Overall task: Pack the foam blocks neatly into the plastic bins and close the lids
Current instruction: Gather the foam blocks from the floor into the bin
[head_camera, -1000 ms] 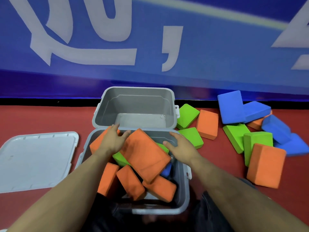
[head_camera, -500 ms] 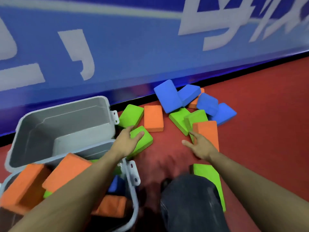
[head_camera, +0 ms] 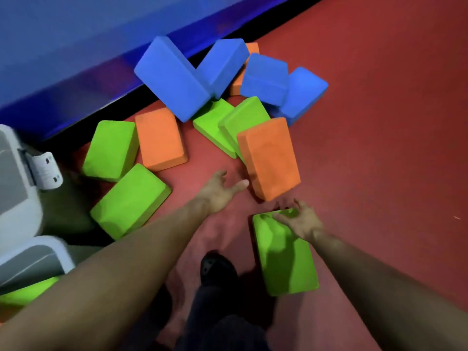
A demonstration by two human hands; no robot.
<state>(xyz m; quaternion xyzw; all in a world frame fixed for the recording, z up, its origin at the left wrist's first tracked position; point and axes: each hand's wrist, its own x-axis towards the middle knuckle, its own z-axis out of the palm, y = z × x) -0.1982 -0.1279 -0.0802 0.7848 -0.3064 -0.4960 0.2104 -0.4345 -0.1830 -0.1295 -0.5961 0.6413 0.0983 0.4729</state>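
Foam blocks lie scattered on the red floor. My left hand [head_camera: 219,192] is open, fingers spread, just left of a tilted orange block [head_camera: 269,157] and not touching it. My right hand [head_camera: 300,220] hovers open over the far end of a flat green block [head_camera: 285,253] near my foot. Two more green blocks [head_camera: 130,200] [head_camera: 110,149] and another orange one [head_camera: 159,139] lie to the left. Several blue blocks [head_camera: 172,77] are piled by the wall. The grey bins [head_camera: 17,198] show only at the left edge; a green block [head_camera: 25,291] lies in the near one.
A blue wall [head_camera: 76,46] runs diagonally behind the pile. My dark trouser leg and shoe [head_camera: 217,269] stand between my arms. Bare red floor [head_camera: 392,148] stretches to the right. A white bin latch [head_camera: 46,171] sticks out at the left.
The view has swung right, away from the bins. My left hand left the green block and moved toward the tilted orange one. My right hand dropped back over the flat green block.
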